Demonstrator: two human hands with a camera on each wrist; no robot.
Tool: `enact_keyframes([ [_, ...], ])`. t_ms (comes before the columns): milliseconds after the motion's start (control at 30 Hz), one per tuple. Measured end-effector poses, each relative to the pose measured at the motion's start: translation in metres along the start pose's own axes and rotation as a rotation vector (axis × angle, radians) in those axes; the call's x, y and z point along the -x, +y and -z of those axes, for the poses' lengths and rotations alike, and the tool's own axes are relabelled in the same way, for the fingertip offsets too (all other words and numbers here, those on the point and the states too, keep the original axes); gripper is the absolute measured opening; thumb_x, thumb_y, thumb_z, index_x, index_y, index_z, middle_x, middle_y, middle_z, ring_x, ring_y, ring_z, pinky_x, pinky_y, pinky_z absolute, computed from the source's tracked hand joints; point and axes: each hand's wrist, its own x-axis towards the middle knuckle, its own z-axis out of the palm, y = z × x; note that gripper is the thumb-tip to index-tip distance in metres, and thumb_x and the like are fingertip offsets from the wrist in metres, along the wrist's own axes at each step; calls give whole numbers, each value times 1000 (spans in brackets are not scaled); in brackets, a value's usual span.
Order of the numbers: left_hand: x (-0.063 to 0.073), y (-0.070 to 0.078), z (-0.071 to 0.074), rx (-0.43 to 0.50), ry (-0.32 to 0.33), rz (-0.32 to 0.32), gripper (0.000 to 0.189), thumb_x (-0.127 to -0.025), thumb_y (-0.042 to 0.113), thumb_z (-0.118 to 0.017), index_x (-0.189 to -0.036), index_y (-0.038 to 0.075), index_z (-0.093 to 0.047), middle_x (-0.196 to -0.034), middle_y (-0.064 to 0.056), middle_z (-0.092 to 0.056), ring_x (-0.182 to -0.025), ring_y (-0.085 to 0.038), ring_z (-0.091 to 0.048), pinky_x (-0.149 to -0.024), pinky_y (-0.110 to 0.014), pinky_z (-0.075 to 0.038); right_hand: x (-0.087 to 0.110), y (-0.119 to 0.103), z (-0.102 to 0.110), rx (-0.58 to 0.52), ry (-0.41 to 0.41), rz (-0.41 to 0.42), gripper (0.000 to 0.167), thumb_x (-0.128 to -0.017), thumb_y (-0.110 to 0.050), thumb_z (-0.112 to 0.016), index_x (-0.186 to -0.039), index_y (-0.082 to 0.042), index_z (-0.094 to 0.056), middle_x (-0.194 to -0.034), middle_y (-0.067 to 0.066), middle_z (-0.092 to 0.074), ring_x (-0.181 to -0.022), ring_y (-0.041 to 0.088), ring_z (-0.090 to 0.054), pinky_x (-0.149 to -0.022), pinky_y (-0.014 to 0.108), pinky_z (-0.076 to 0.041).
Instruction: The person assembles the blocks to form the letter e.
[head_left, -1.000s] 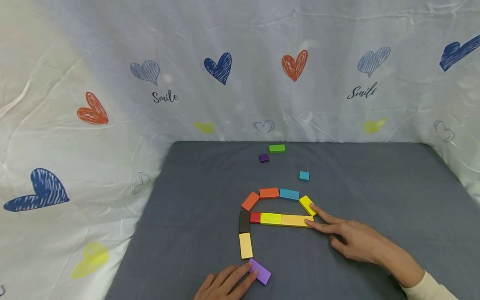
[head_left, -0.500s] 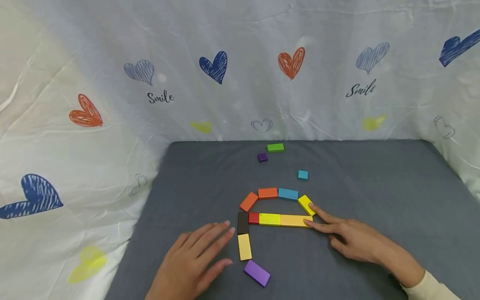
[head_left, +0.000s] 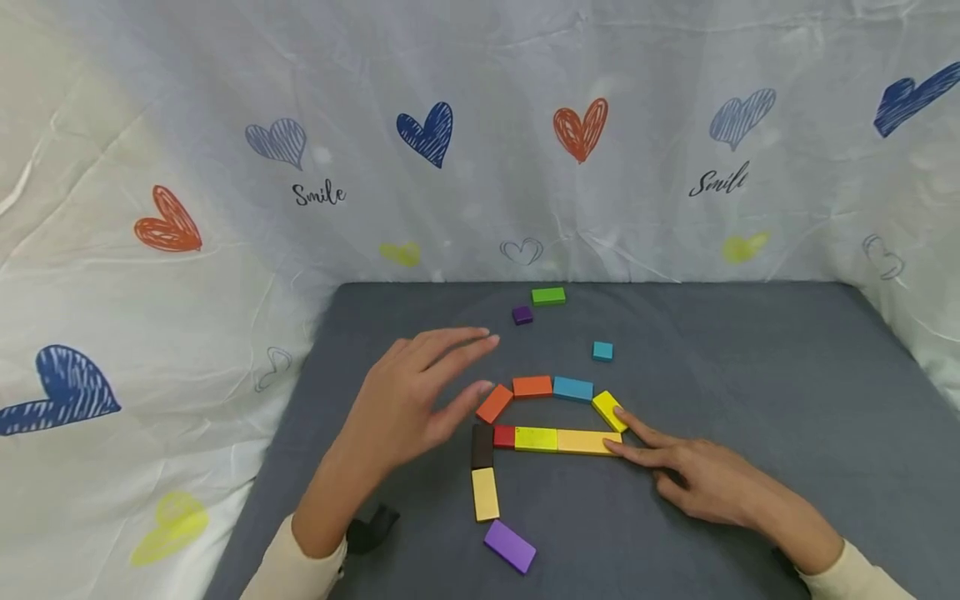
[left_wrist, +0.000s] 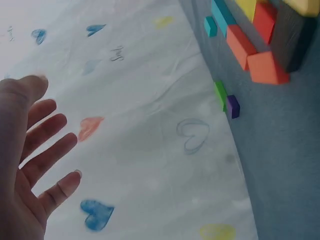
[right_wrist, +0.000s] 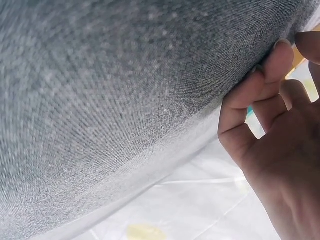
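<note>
My left hand (head_left: 408,400) hovers with spread fingers and nothing in them, thumb beside the left orange block (head_left: 495,404) in the head view. In the left wrist view the same hand (left_wrist: 37,150) shows against the cloth. My right hand (head_left: 712,479) touches the slanted yellow block (head_left: 611,411) with one straight finger and the end of the long light-orange block (head_left: 588,442) with another. These join an outline with a second orange block (head_left: 532,387), a blue block (head_left: 573,388), a lime block (head_left: 536,438), a red block (head_left: 504,437), a black block (head_left: 482,447) and a cream block (head_left: 485,493).
A purple block (head_left: 510,547) lies slanted at the cream block's lower end. Farther back on the grey tabletop (head_left: 765,358) are a small blue block (head_left: 602,351), a dark purple block (head_left: 522,315) and a green block (head_left: 548,296). Behind hangs a white heart-patterned cloth (head_left: 480,200).
My left hand has let go of the purple block and moved away and forward, past the cream and black blocks, up beside the left orange block. My right hand has stayed in place.
</note>
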Motion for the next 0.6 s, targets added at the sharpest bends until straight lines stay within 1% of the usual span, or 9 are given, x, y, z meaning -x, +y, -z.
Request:
enact_keyframes([
  [67,-16,-11,-7,22,-16,0,45,-103,35,-70,-145,20,-66,-141,1,-65,-120,-17,-66,-86,-40,-56,0,0,0,1,-2,0,72,-102,-6,-64,-161,-41,-44,-176,0,-22,-55,-3,-31,-50,19,-30],
  [133,-33,-22,-16,41,-35,13,43,-104,34,-69,-144,19,-67,-138,0,-66,-116,-18,-67,-88,-40,-58,0,0,1,-1,-3,-6,72,-102,-5,-64,-161,-42,-44,-176,0,-22,-54,-3,-30,-50,19,-29],
  [200,-48,-32,-28,49,-69,42,42,-104,34,-68,-143,19,-67,-136,0,-67,-109,-18,-69,-86,-39,-59,0,0,1,0,1,-9,73,-101,-5,-64,-161,-42,-44,-176,0,-22,-53,-2,-28,-49,19,-29],
  [267,-63,-43,-41,42,-116,80,41,-105,35,-67,-143,20,-67,-136,0,-67,-109,-18,-70,-84,-38,-60,1,0,2,4,2,-10,74,-101,-4,-64,-161,-42,-44,-176,-1,-23,-53,-2,-28,-49,20,-28],
  [367,-80,-57,-65,29,-203,140,42,-106,35,-65,-145,19,-65,-137,0,-67,-110,-18,-70,-83,-38,-60,1,0,1,6,-1,-3,74,-100,-4,-65,-161,-41,-45,-176,0,-23,-54,-2,-28,-49,19,-29],
  [433,-89,-66,-83,13,-261,168,44,-106,35,-65,-146,19,-63,-140,-1,-66,-116,-18,-69,-89,-38,-60,1,0,0,2,-4,3,73,-100,-5,-65,-161,-40,-45,-176,0,-23,-54,-2,-30,-50,19,-30],
  [500,-97,-72,-100,6,-314,186,45,-106,34,-65,-148,18,-62,-140,-2,-66,-116,-19,-68,-91,-39,-59,1,0,0,-6,-5,8,73,-100,-4,-65,-161,-40,-45,-176,0,-22,-54,-2,-30,-50,19,-31],
  [600,-110,-79,-125,-23,-391,203,47,-106,35,-65,-150,18,-60,-144,-3,-65,-125,-21,-66,-96,-40,-58,1,0,0,-10,-1,11,73,-101,-5,-65,-161,-40,-45,-176,0,-22,-54,-2,-31,-50,19,-32],
])
